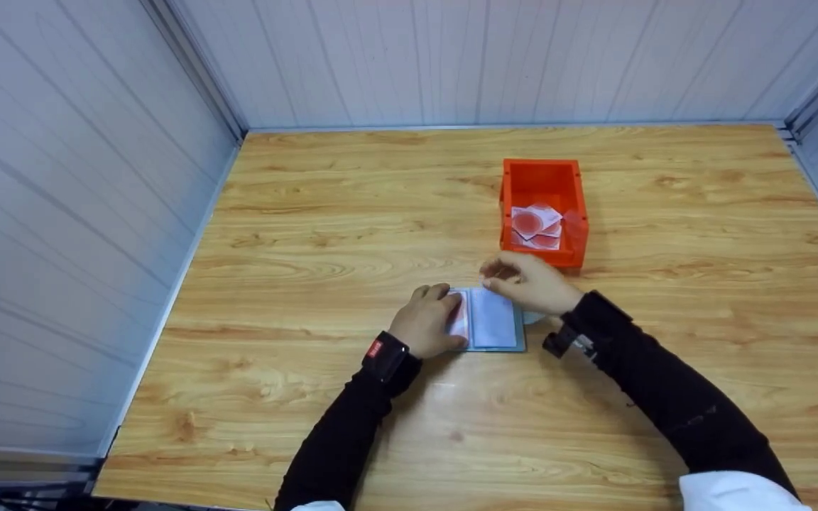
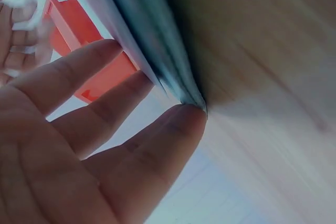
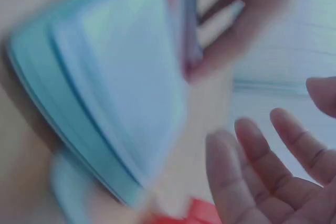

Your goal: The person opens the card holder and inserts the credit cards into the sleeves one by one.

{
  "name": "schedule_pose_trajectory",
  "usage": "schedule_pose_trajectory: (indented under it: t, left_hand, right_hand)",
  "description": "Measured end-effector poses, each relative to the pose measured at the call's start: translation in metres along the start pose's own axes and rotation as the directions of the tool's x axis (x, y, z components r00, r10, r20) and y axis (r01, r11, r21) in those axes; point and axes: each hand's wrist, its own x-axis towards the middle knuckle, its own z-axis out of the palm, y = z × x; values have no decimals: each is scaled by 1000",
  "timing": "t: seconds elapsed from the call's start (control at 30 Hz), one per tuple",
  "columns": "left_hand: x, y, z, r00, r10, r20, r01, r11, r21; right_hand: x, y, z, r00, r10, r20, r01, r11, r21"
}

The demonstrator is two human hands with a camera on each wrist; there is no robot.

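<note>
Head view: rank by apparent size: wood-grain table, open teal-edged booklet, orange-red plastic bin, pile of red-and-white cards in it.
Largest to smallest:
1. Wood-grain table
2. Orange-red plastic bin
3. Teal-edged booklet, partly covered by the left hand
4. Red-and-white card pile

No close ties.

Left hand point(image 1: 426, 321) covers most of the booklet's point(image 1: 494, 323) 9 o'clock page, print unreadable; right hand point(image 1: 533, 282) hides its 1 o'clock corner. Strap point(image 1: 533, 318) at 3 o'clock partly hidden. Cards point(image 1: 537, 226) in the bin point(image 1: 540, 190) overlap, print too small; same for the red tag point(image 1: 375, 349). Right wrist view: booklet blurred, bin cut off at 6 o'clock. Left wrist view: right hand blurred, cut off at 10 o'clock. Head view: white sleeves point(image 1: 735, 493) cut off at 4 and 7 o'clock.
</note>
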Motion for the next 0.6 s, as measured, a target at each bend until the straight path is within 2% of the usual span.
schedule_pose_trajectory:
  t: [0.17, 0.27, 0.43, 0.6]
  left_hand:
    - [0, 0, 0, 1000, -4, -5, 4, 1000, -3]
    - [0, 0, 0, 1000, -7, -4, 7, 1000, 0]
    - [1, 0, 0, 1000, -12, -4, 12, 1000, 11]
    - [0, 1, 0, 1000, -13, 8, 13, 1000, 16]
  right_hand:
    - [2, -13, -32, 996, -36, -80, 31, 998, -61]
    - [9, -19, -51, 991, -38, -132, 25, 995, -101]
    - [29, -23, -78, 979, 44, -199, -77, 984, -158]
    - [51, -14, -94, 968, 147, -202, -192, 955, -226]
